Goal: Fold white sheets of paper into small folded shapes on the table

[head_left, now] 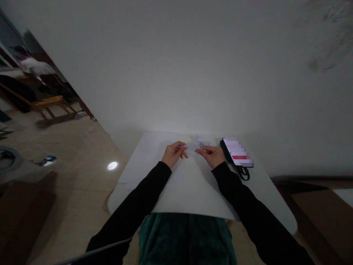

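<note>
A small piece of folded white paper (191,148) is held up between my two hands, over the white table (190,198). My left hand (174,152) pinches its left side between thumb and fingertips. At its right side my right hand (213,155) pinches it the same way. Just behind, another pale folded paper shape (202,140) stands up near the far edge; whether it joins the held piece I cannot tell. Larger white sheets (146,151) lie flat on the left of the table, partly under my left forearm.
A lit phone (238,151) on a black holder lies right of my right hand. The table meets a grey wall (190,73). Cardboard boxes (24,209) stand on the floor at left, another box (325,209) at right. A wooden chair (52,103) and a person (38,68) are far left.
</note>
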